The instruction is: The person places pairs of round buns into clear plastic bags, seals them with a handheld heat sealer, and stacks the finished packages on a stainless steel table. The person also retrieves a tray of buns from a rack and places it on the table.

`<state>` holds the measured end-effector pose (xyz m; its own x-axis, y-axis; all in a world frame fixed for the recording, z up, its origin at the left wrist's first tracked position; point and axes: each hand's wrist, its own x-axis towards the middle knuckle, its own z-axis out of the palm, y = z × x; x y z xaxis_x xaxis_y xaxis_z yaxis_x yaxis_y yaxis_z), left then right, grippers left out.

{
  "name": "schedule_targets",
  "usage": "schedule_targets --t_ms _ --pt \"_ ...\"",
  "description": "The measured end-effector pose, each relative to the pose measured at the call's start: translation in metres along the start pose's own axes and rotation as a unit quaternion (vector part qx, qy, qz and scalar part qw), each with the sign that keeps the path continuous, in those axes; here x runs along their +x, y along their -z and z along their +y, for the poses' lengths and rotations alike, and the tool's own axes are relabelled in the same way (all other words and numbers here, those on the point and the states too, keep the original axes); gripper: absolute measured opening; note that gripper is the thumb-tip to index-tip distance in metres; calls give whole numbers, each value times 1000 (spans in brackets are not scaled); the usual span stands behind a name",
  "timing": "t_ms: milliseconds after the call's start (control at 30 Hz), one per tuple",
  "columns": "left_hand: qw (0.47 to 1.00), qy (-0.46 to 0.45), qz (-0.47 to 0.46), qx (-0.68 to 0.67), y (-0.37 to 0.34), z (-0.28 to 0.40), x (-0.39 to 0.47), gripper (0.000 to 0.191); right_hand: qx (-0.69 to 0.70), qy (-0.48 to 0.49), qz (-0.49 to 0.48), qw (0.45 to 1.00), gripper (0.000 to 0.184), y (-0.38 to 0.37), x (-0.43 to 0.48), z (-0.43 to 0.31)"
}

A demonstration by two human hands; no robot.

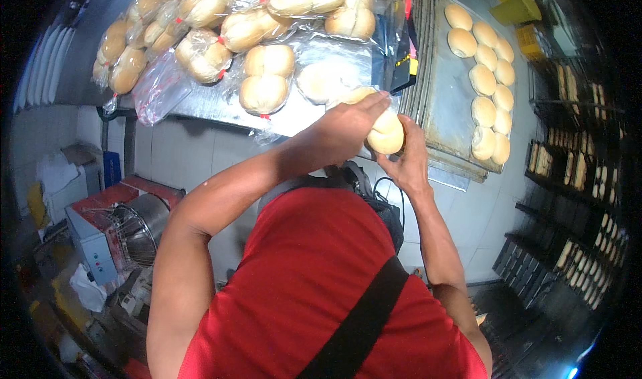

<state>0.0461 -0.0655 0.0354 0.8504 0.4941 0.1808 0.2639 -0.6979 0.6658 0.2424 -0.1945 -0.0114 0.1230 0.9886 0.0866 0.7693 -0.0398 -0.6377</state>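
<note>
Between my two hands are round bread buns (386, 133) at the front edge of the metal table (301, 122). My left hand (348, 125) lies over them from the left, fingers pointing to the upper right. My right hand (409, 150) grips the nearest bun from its right side, thumb below. Clear plastic shows around the buns at their upper end. Just left of them a pale bun (318, 82) rests on the table. A clear bag of buns tied with red (266, 85) lies further left.
Many bagged buns (205, 2) crowd the back left, with empty plastic bags (163, 88) near the edge. A black tape sealer-like device (405, 68) stands right of the bags. Stacked baking trays (446, 113) hold loose buns (483, 80). A mixer bowl (145, 223) is lower left, bread racks right.
</note>
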Motion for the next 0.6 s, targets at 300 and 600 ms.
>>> schedule_targets --t_ms 300,600 --pt "994 29 -16 -107 4 14 7 73 211 -123 21 969 84 -37 19 -27" --pt "993 -95 65 -29 22 -10 -8 93 87 -15 -36 995 78 -23 40 -12"
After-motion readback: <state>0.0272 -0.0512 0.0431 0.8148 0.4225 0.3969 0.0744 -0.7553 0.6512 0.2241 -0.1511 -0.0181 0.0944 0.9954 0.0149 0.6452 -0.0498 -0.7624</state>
